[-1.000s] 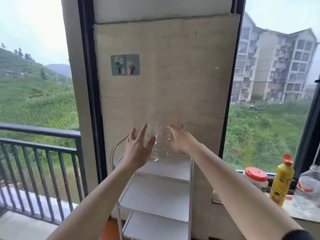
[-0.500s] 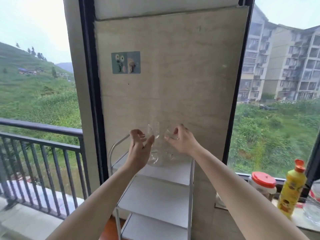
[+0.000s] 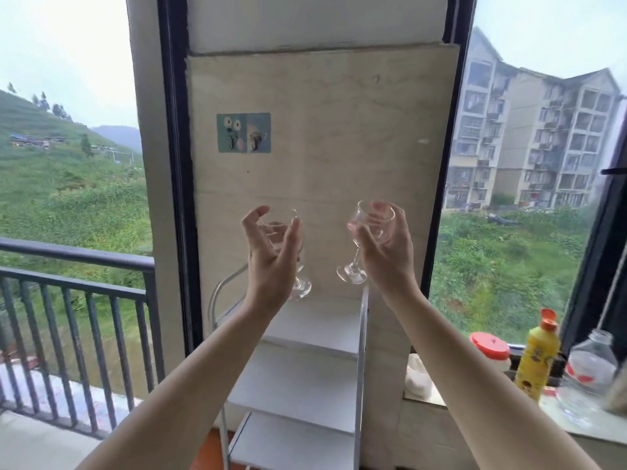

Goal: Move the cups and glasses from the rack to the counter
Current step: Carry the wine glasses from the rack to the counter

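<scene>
Head view. Both hands are raised at centre frame, each carrying one stemmed glass clear of the rack (image 3: 362, 334).

Left hand (image 3: 271, 256): fingers (image 3: 252, 217) curl around the bowl of the left glass (image 3: 283, 239), loosely closed, thumb on the right side of the bowl. The stem runs down behind the palm; the foot shows just above the top shelf (image 3: 325, 320), and contact between foot and shelf cannot be confirmed. Long axis: close to upright.

Right hand (image 3: 385, 245): fingers (image 3: 376, 220) wrap the bowl of the right glass (image 3: 373, 220) from behind, closed on it. Long axis: tilted, rim toward upper right, foot toward lower left, clearly in the air.

Governing relation: the bench (image 3: 492, 429) lies at lower right of the frame, below and to the right of both glasses. The right hand is nearer to it; the left hand has to cross over the rack's right post.

Surface and room: the visible rack shelves are white and carry nothing. The bench carries a yellow bottle (image 3: 537, 361), a red-lidded jar (image 3: 490, 347) and a clear bottle (image 3: 588, 371) toward its far right. Free surface appears to remain at the bench's left end, beside the wall panel (image 3: 322, 130); a set-down there likely requires levelling the right glass first.
</scene>
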{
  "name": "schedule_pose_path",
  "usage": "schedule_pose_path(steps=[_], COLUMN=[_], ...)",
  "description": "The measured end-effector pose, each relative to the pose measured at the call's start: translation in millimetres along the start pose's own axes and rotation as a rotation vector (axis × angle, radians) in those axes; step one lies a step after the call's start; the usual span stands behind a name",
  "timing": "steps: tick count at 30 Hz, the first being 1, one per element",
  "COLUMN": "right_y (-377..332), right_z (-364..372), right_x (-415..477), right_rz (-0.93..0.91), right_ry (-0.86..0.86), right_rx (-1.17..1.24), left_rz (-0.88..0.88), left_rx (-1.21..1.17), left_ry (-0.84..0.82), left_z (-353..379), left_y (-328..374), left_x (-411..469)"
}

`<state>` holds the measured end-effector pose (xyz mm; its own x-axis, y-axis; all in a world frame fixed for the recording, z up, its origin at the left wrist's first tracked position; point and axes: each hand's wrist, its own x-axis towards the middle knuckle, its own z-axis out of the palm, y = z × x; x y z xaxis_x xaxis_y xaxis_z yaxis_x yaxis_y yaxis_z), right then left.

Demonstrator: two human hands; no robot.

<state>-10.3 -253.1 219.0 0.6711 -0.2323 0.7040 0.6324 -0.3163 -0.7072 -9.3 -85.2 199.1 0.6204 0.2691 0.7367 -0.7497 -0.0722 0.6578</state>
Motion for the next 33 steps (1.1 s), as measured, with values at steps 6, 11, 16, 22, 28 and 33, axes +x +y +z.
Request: schedule_pose_path(steps=[6,11,16,22,28,33], right_y=[-3.4,-5.3,-22.9,-77.5,-158.1,-251.4], right_z=[-88.0,-186.4,-276.8,-392.2,-498.8,-626.7], right_x=[-31.0,-86.3,-159.5,-246.7,-353.0,-487.2], right_rz=[-0.001,0.013,0.079,0.11,0.118,0.153], right_ry=[0.2,0.389,0.556,0.73,0.826,0.987], right_rx=[-0.017,-0.203,-0.272,-0.375,-0.421,-0.519], left_rz=[-0.037,-0.058,-0.162,-0.164,-0.177,-0.257], left_rx=[-0.225,-0.434,-0.53,-0.61,-0.753,-0.934], left_ry=[-0.108,-0.279,-0.461,-0.612,-0.767,-0.927], left_z=[57.5,123.3,182.8,237.2,279.6,320.6], left_y=[28.0,54.5,73.9,159.8,257.6,388.6], left_x=[-39.9,-101.3,-184.1,-281.2,-396.8,-550.3])
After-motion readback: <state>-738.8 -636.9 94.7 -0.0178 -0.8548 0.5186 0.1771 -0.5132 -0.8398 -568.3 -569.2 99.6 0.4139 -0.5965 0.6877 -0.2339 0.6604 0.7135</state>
